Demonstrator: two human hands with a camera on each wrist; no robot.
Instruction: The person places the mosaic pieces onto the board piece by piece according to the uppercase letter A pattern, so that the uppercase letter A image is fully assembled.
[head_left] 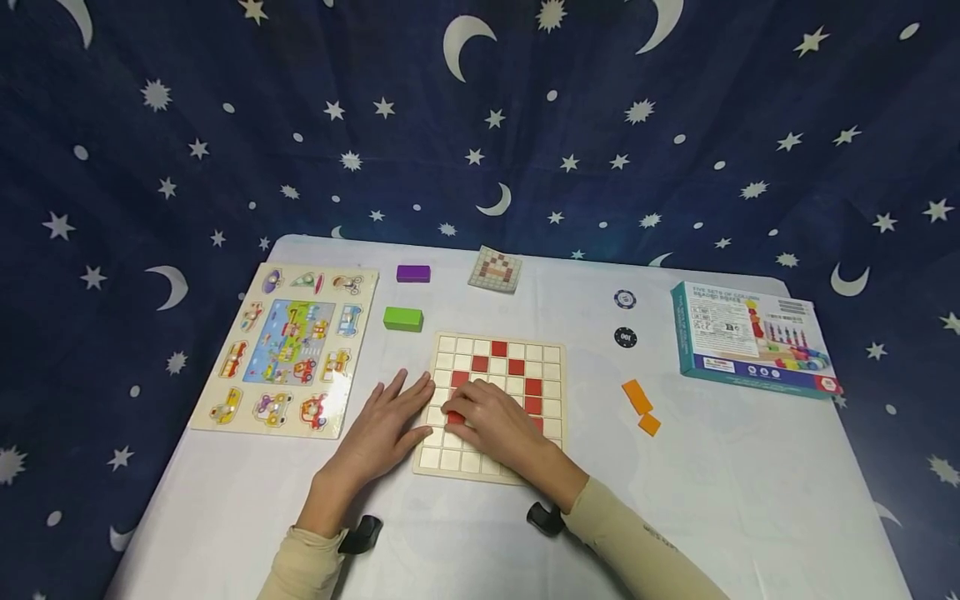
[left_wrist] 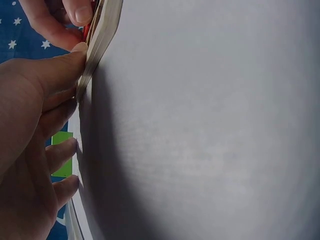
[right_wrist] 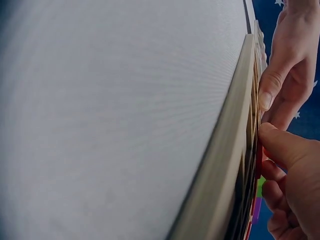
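A square wooden grid board [head_left: 553, 372] lies on the white table, with several red tiles [head_left: 498, 348] set in an arch on its pale cells. My right hand [head_left: 498, 429] reaches over the board and pinches a red tile [head_left: 454, 417] at its left side between thumb and fingers; part of the tile is hidden. Other tiles beneath this hand cannot be seen. Along the board's left edge rests my left hand [head_left: 381, 433], fingers straight and spread. In the left wrist view its thumb [left_wrist: 67, 67] touches the board's edge, close to the right hand's fingers.
A wooden vehicle puzzle [head_left: 356, 333] lies left, with a green block [head_left: 403, 319] and purple block [head_left: 413, 273] beside it. Behind the board is a small pattern card [head_left: 495, 271]. Rightward are two chips [head_left: 626, 337], orange pieces [head_left: 637, 397] and a toy box [head_left: 757, 337].
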